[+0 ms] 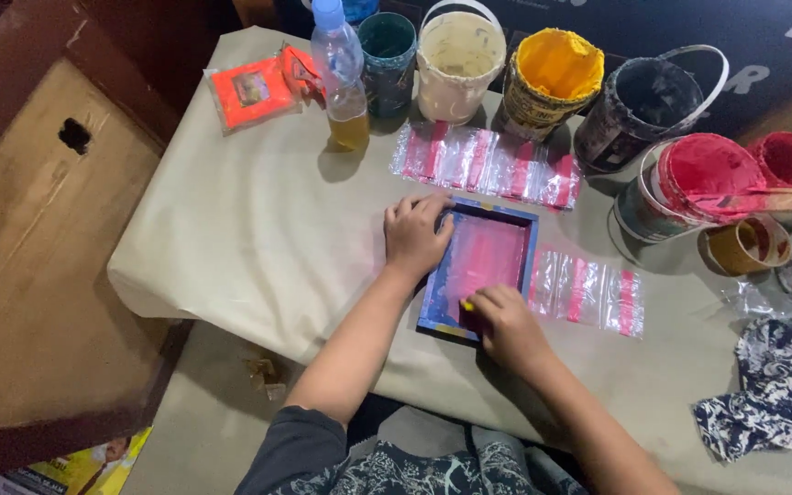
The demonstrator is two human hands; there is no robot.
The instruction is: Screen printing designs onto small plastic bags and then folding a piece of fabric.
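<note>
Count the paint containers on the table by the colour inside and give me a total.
Red: 2
Yellow: 1
Black: 1
Cream: 1
Teal: 1
Total: 6

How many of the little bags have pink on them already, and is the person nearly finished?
Two rows of clear bags with pink stripes lie printed: one above the frame, one to its right. Now the left hand holds the blue screen frame flat while the right hand presses something small and yellow on its pink mesh. Unprinted bags aren't visible, so what's left is unclear.
</note>
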